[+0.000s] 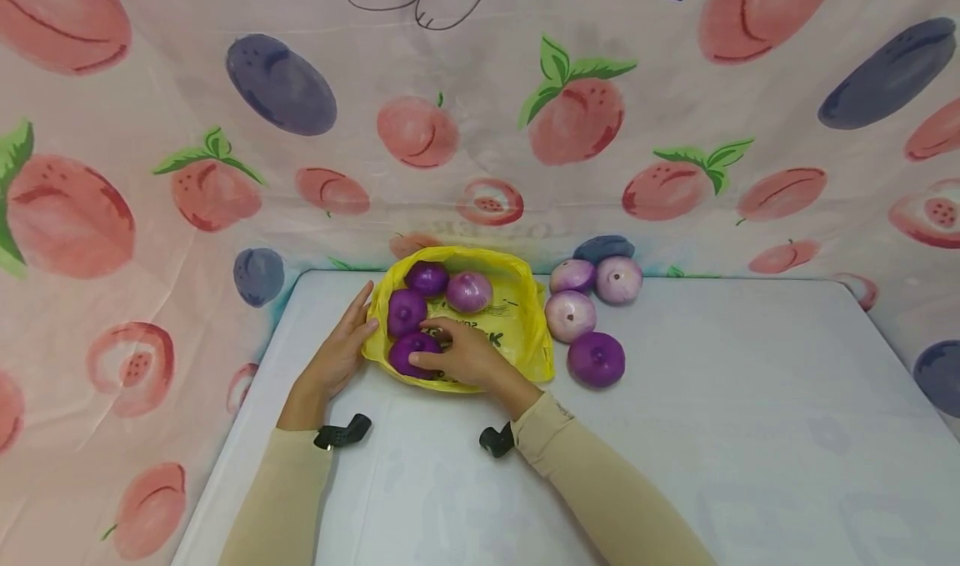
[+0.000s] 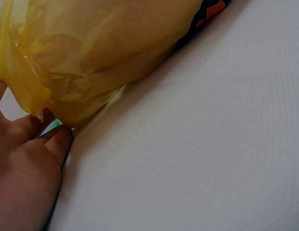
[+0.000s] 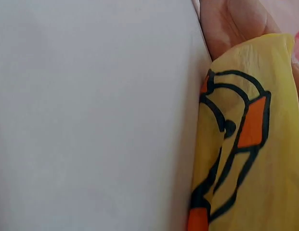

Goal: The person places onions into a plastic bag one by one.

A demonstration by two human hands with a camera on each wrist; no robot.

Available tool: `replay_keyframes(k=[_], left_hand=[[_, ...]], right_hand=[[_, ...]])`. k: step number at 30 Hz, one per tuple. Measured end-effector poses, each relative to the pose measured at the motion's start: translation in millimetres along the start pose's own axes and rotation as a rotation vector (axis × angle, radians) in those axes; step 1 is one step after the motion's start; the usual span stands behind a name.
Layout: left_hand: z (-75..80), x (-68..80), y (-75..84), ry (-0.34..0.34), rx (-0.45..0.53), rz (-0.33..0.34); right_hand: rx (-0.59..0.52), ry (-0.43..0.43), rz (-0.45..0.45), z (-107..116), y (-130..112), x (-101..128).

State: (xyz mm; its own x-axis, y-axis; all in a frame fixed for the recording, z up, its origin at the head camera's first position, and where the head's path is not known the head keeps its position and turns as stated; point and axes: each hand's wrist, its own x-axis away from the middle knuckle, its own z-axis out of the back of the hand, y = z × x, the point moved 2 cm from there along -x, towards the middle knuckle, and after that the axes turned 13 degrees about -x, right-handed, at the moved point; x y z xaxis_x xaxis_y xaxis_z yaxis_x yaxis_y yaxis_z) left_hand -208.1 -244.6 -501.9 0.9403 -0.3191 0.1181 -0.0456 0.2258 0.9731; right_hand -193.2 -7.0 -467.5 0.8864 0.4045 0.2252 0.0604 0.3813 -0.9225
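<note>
A fruit-print cloth (image 1: 150,132) hangs as backdrop behind and to both sides of the work area. The white desk (image 1: 712,399) carries everything else. A yellow plastic bag (image 1: 525,316) lies open toward the far-left part of the desk, just in front of the backdrop; the right wrist view shows a black and orange print on its side. Inside the bag: four purple onions, three dark and one paler (image 1: 468,291) at the far right of the group. Outside the bag, just to its right, four more onions sit in a loose cluster: a dark purple one (image 1: 596,358) nearest the viewer, then three pale ones (image 1: 570,315) behind it, close together. Left hand (image 1: 341,349): fingers straight, resting flat against the bag's left outer edge, thumb at the rim; the left wrist view confirms fingertips touching crumpled yellow film at desk level. Grip apart, nothing clasped. Right hand (image 1: 465,353): inside the bag mouth at its near side, fingers curled over the nearest dark onion (image 1: 408,351) and touching it. Grip clamped on that onion. Both forearms wear beige sleeves.
</note>
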Motion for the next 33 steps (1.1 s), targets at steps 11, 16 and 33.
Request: replay_keyframes(k=[11,16,33], left_hand=[[-1.0,0.9,0.5,-0.004,0.020,-0.009],[-0.9,0.5,0.3,0.003,0.019,-0.009],[1.3,-1.1,-3.1,0.014,-0.022,0.017]], right_hand=[[-0.114,-0.005,0.049,23.1,-11.0,13.4],[-0.134,0.014,0.067,38.2,-18.1,20.7],[-0.144,0.094,0.182,88.8,-26.5,44.7]])
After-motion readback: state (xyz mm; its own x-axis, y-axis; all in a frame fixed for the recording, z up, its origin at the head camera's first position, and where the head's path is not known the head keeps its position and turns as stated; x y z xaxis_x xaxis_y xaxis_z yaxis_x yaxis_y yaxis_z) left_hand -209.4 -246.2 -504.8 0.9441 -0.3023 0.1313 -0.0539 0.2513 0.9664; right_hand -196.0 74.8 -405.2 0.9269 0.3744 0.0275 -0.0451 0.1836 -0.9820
